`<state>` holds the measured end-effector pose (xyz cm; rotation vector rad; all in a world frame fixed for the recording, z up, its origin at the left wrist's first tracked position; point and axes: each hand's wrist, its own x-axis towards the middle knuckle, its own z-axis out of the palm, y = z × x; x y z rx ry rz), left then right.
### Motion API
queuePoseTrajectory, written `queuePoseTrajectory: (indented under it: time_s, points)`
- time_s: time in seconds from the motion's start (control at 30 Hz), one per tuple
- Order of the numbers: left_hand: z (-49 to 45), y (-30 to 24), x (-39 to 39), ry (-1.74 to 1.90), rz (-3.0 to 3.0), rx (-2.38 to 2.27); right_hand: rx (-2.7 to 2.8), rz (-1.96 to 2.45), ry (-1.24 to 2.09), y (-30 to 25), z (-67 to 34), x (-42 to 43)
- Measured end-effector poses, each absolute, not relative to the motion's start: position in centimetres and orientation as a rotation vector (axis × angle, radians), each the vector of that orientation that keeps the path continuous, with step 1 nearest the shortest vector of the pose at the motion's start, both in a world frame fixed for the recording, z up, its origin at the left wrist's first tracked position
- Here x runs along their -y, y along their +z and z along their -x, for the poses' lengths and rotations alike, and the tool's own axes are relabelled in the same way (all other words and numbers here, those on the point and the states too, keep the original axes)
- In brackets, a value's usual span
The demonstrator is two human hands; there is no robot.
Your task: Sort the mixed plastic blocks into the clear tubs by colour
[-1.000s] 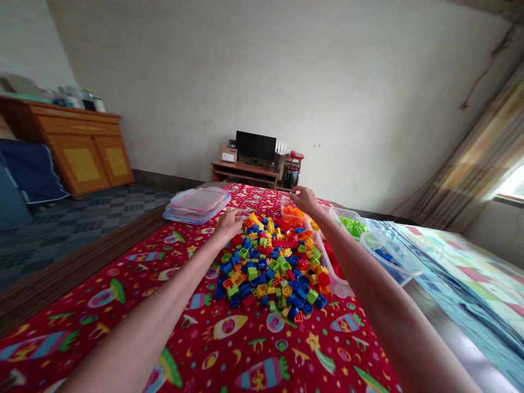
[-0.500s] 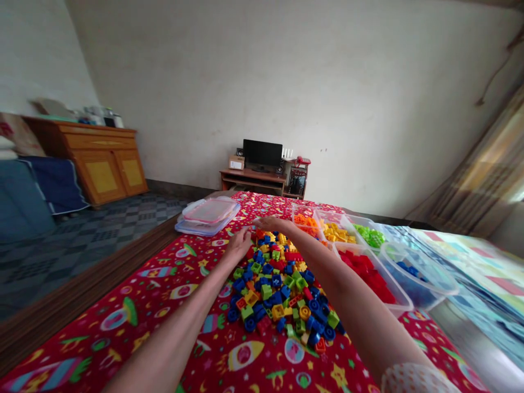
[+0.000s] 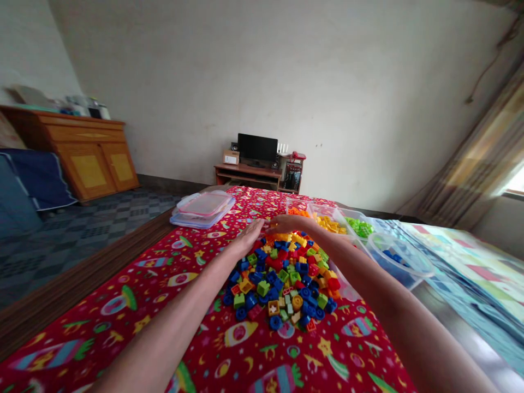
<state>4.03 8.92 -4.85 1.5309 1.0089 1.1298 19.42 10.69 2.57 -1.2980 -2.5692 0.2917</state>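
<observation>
A mixed pile of plastic toy bricks (image 3: 282,292) in blue, green, yellow, orange and red lies on the red patterned cloth (image 3: 172,322). My left hand (image 3: 249,237) reaches to the far left edge of the pile, its fingers stretched forward. Across the far edge lies my right hand (image 3: 291,222), fingers extended toward the left one and curving around the bricks there. The fingertips of both hands come close together; whether they touch cannot be made out. Neither hand visibly holds a brick, though the undersides of both are hidden.
Clear bins on the right hold orange bricks (image 3: 298,212), yellow bricks (image 3: 329,225) and green bricks (image 3: 359,227). A round clear tub (image 3: 413,273) contains blue bricks. Stacked plastic lids (image 3: 203,206) lie at the far left. My right forearm covers part of the bin area.
Both hands have moved right along the far edge of the pile. Bricks at the pile's right side have come into view, and my right forearm now covers the red bricks' bin. The view has shifted slightly.
</observation>
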Motion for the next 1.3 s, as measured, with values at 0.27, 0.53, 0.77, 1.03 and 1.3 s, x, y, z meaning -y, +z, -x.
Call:
queuePoseTrajectory:
  time_s: [0.27, 0.53, 0.77, 1.03, 1.3]
  points:
    - [-6.1, -1.1, -5.4, 1.054, -1.563, -0.871, 2.506, 1.373, 0.373, 4.8, -23.8, -4.8]
    - [-6.0, 0.9, -3.6, 0.826, -1.641, -0.817, 2.151, 1.345, 0.354, 2.4, -25.4, -1.7]
    - [-6.3, 1.0, -3.4, 0.801, -1.79, -0.867, 2.048, 1.305, 0.459, 1.8, -25.9, -0.2]
    - [-5.4, 0.7, -4.9, 0.61, -1.985, -0.826, 1.997, 1.43, 0.133, 3.1, -25.9, 1.1]
    - [-5.6, 1.1, -4.9, 0.781, -2.274, -1.03, 1.844, 1.65, -0.108, 2.4, -28.6, 0.6]
